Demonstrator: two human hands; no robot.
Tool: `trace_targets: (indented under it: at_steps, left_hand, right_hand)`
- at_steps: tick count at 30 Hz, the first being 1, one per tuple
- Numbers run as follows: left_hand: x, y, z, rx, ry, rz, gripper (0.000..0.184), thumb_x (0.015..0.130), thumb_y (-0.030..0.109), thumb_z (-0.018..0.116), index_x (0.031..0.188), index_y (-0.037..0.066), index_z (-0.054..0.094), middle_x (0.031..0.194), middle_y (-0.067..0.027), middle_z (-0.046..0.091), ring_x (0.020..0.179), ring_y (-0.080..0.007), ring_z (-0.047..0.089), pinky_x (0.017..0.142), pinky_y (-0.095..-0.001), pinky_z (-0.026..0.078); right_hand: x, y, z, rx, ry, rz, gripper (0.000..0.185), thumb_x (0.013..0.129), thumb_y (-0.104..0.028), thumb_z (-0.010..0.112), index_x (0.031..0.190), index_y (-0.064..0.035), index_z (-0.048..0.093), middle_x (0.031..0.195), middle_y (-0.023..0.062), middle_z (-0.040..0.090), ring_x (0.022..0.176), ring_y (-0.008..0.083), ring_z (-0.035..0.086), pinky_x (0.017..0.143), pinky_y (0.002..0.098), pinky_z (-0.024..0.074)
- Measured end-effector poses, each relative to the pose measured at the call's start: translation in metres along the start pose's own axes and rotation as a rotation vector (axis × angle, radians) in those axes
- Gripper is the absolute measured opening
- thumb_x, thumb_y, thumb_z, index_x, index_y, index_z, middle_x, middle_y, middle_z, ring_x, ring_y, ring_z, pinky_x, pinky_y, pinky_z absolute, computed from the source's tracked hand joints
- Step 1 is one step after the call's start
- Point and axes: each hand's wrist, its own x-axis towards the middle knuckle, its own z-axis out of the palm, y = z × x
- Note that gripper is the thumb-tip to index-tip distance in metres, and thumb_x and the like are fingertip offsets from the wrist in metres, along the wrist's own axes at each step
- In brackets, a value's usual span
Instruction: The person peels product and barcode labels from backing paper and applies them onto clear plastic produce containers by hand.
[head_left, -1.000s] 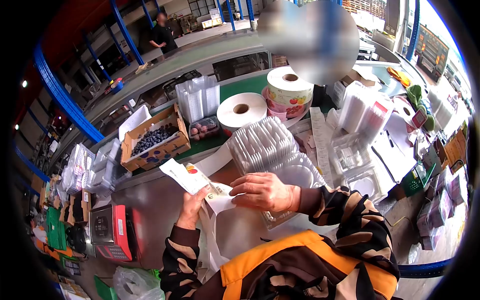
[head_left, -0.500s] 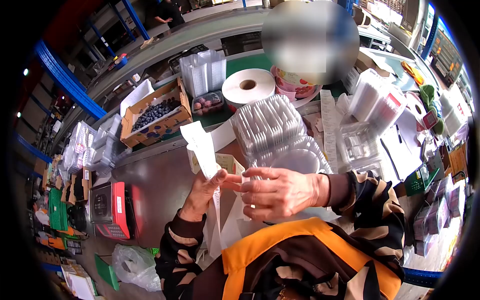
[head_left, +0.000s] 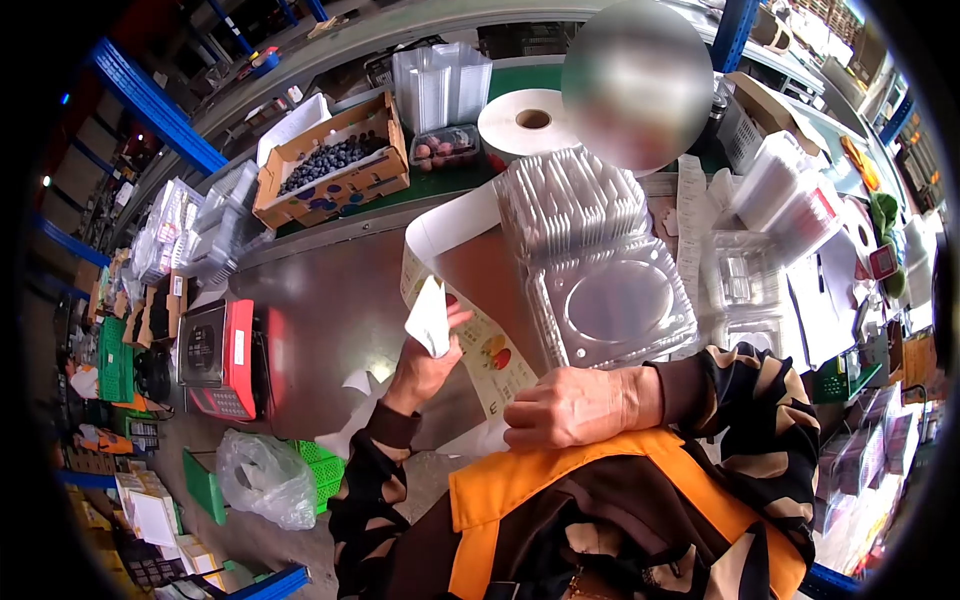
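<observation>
My left hand (head_left: 424, 372) holds a folded white paper strip (head_left: 428, 320) between thumb and fingers. Beside it, a long strip of printed labels (head_left: 490, 352) with fruit pictures curves down across the metal table. My right hand (head_left: 575, 408) is closed at the lower end of this label strip, its fingertips curled out of sight. White backing paper (head_left: 478, 438) trails below the strip between my hands. Just beyond my right hand lies a clear plastic clamshell container (head_left: 615, 305), in front of a nested stack of such containers (head_left: 575, 205).
A label roll (head_left: 505, 128) stands behind the containers. Left of it are a fruit punnet (head_left: 445, 150) and a cardboard box of dark grapes or berries (head_left: 300, 205). A red scale (head_left: 238, 350) sits at the table's left. More clear containers (head_left: 745, 270) are at right.
My hands have moved apart from where they met over the strip. The right hand has come lower and closed; the printed strip now lies more exposed between them. The view has shifted.
</observation>
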Motion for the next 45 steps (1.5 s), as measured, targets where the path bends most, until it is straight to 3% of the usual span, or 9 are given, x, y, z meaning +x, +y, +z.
trace_targets:
  at_steps: [5,11,13,16,20,24,30,36,45]
  left_hand:
    - [-0.025,-0.024,0.062,0.109,-0.533,-0.400,0.048,0.087,0.022,0.069,0.123,0.003,0.045,0.102,-0.0247,0.067,0.094,-0.0465,0.063,0.080,-0.0514,0.050]
    - [-0.091,-0.052,0.064,0.276,-0.370,-0.300,0.066,0.081,0.017,0.073,0.136,0.001,0.041,0.143,-0.0257,0.043,0.129,-0.0408,0.047,0.104,-0.0422,0.044]
    - [-0.079,-0.044,0.046,0.254,-0.381,-0.426,0.077,0.076,0.011,0.076,0.143,0.001,0.038,0.146,-0.0248,0.041,0.137,-0.0395,0.039,0.110,-0.0400,0.039]
    - [-0.113,-0.115,0.017,0.291,-0.253,-0.187,0.075,0.077,0.007,0.075,0.143,0.004,0.041,0.141,-0.0257,0.049,0.131,-0.0385,0.048,0.107,-0.0411,0.044]
    - [-0.082,-0.084,-0.050,0.174,-0.068,-0.436,0.052,0.077,-0.003,0.055,0.128,0.009,0.053,0.119,-0.0170,0.066,0.097,-0.0369,0.067,0.086,-0.0387,0.053]
    - [-0.029,-0.014,-0.068,-0.047,0.227,-0.230,0.036,0.071,-0.010,0.048,0.104,0.004,0.045,0.117,-0.0174,0.066,0.090,-0.0223,0.058,0.081,-0.0337,0.047]
    - [0.032,0.102,-0.001,-0.375,-0.021,0.125,0.030,0.072,-0.013,0.045,0.096,0.005,0.040,0.132,-0.0269,0.057,0.133,-0.0391,0.048,0.103,-0.0473,0.042]
    - [0.056,0.129,0.046,-0.100,-0.344,0.519,0.029,0.082,0.000,0.058,0.105,0.003,0.040,0.136,-0.0254,0.054,0.132,-0.0448,0.046,0.113,-0.0524,0.035]
    - [0.055,0.111,0.061,-0.122,-0.401,0.519,0.032,0.089,0.014,0.062,0.112,0.001,0.043,0.136,-0.0221,0.056,0.135,-0.0417,0.045,0.114,-0.0532,0.032]
  right_hand:
    - [0.004,0.005,0.007,-0.008,0.016,0.070,0.014,0.077,-0.013,0.061,0.088,-0.0056,0.057,0.085,0.0065,0.052,0.082,0.0210,0.063,0.061,0.0326,0.0569]
    - [-0.014,-0.023,-0.086,-0.202,0.337,0.007,0.014,0.073,-0.006,0.069,0.087,-0.0031,0.066,0.091,0.0069,0.062,0.072,0.0137,0.065,0.053,0.0260,0.0545]
    - [-0.031,-0.032,-0.160,-0.167,0.409,0.307,0.013,0.075,0.003,0.071,0.087,-0.0015,0.070,0.082,0.0089,0.066,0.067,0.0151,0.067,0.058,0.0261,0.0587]
    - [-0.081,-0.003,-0.188,0.215,1.098,0.647,0.008,0.086,-0.003,0.072,0.092,-0.0032,0.067,0.088,0.0070,0.069,0.074,0.0104,0.069,0.060,0.0235,0.0580]
    - [-0.163,0.056,-0.125,0.858,0.914,1.005,0.014,0.086,-0.009,0.077,0.095,-0.0063,0.066,0.085,0.0038,0.072,0.073,0.0084,0.068,0.061,0.0201,0.0557]
    - [-0.184,0.068,-0.062,1.002,0.792,1.279,0.016,0.084,-0.007,0.079,0.094,-0.0068,0.067,0.084,0.0000,0.070,0.069,0.0051,0.064,0.057,0.0169,0.0496]
    - [-0.170,0.069,-0.046,0.604,0.687,1.338,0.018,0.080,-0.007,0.079,0.090,-0.0008,0.066,0.077,-0.0009,0.066,0.065,0.0048,0.060,0.058,0.0195,0.0496]
    - [-0.151,0.051,-0.054,0.311,0.636,1.362,0.024,0.073,-0.009,0.079,0.090,0.0028,0.067,0.079,0.0073,0.071,0.067,0.0120,0.064,0.066,0.0267,0.0536]
    - [-0.151,0.048,-0.055,0.321,0.675,1.333,0.024,0.071,-0.009,0.080,0.087,0.0024,0.066,0.072,0.0054,0.066,0.066,0.0109,0.062,0.062,0.0275,0.0504]
